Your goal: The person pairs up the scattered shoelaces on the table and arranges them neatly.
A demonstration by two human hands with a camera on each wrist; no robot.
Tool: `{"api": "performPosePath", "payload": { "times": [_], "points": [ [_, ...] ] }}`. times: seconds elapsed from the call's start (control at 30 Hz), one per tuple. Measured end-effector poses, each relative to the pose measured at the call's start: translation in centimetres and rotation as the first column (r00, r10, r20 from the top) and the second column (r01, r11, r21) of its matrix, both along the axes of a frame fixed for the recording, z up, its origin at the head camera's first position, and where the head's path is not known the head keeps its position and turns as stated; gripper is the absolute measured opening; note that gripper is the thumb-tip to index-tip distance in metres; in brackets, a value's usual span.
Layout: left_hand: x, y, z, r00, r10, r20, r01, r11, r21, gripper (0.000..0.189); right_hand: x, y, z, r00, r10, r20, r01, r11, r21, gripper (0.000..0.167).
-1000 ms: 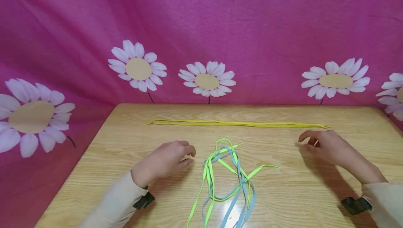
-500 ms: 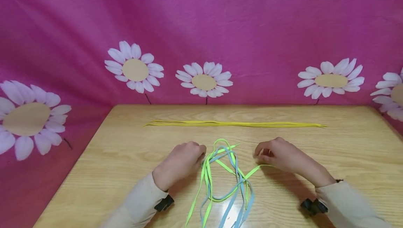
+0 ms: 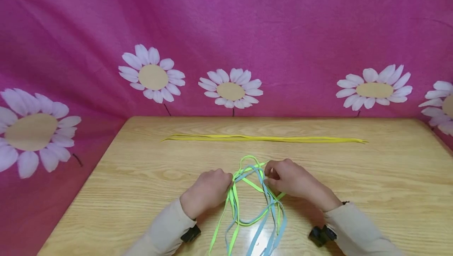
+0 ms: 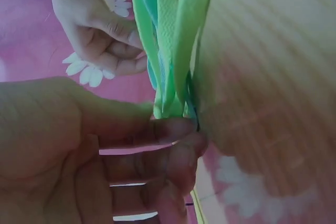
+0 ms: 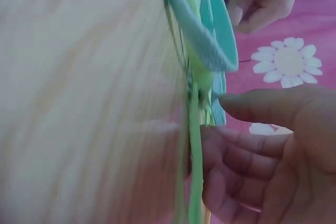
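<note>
A loose tangle of neon green shoelaces (image 3: 252,185) and light blue shoelaces (image 3: 259,232) lies on the table between the two hands. At its left side the left hand (image 3: 210,189) pinches the green laces between thumb and index finger, as the left wrist view shows up close. From the other side the right hand (image 3: 295,181) reaches in with fingers bent. In the right wrist view, its thumb (image 5: 247,107) and fingers stand apart beside the laces, the thumb tip close to a blue strand. Whether it touches that strand is hard to tell.
Yellow shoelaces (image 3: 265,139) lie stretched out straight across the far part of the wooden table (image 3: 124,193). Behind the table hangs a magenta cloth (image 3: 283,32) with large white daisies. Loose lace ends trail toward the near edge.
The right hand has come in leftward from the table's right side to the tangle. The left hand has moved right, and its fingers have closed on the green laces.
</note>
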State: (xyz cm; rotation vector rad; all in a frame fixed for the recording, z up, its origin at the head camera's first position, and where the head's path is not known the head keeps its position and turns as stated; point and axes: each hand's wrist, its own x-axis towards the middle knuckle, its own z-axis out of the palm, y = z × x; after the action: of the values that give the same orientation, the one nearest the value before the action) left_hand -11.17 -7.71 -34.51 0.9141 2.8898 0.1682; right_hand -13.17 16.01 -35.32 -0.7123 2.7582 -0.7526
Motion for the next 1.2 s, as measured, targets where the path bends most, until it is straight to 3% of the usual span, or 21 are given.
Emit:
{"api": "performPosePath", "payload": {
  "times": [0.23,0.4,0.6,0.8,1.03,1.2],
  "points": [
    [0.2,0.2,-0.2,0.999,-0.021,0.042,0.024,0.998,-0.054,0.021,0.4,-0.7,-0.3,0.995,-0.089,0.051,0.088,0.996,0.030,0.013],
    [0.0,0.1,0.1,0.997,-0.034,0.075,0.039,0.997,-0.065,0.017,0.5,-0.8,-0.2,0.992,-0.095,0.082,0.090,0.994,0.058,0.014],
    [-0.1,-0.1,0.3,0.989,0.000,0.146,0.008,0.998,-0.055,0.011,0.6,-0.2,-0.1,0.988,-0.020,0.152,0.022,1.000,-0.011,0.018],
    [-0.2,-0.9,0.9,0.987,0.026,0.161,-0.015,0.998,-0.067,0.011,0.5,0.8,0.1,0.977,0.088,0.196,-0.068,0.992,-0.102,0.021],
    [-0.6,-2.8,2.4,0.979,0.022,0.201,-0.029,0.999,0.034,0.023,0.0,2.6,1.3,0.957,0.176,0.229,-0.131,0.971,-0.198,0.015],
    [-0.8,-3.7,3.3,0.982,0.028,0.189,-0.042,0.997,0.070,0.020,-0.3,3.6,2.5,0.957,0.221,0.188,-0.178,0.959,-0.221,0.020]
  ]
}}
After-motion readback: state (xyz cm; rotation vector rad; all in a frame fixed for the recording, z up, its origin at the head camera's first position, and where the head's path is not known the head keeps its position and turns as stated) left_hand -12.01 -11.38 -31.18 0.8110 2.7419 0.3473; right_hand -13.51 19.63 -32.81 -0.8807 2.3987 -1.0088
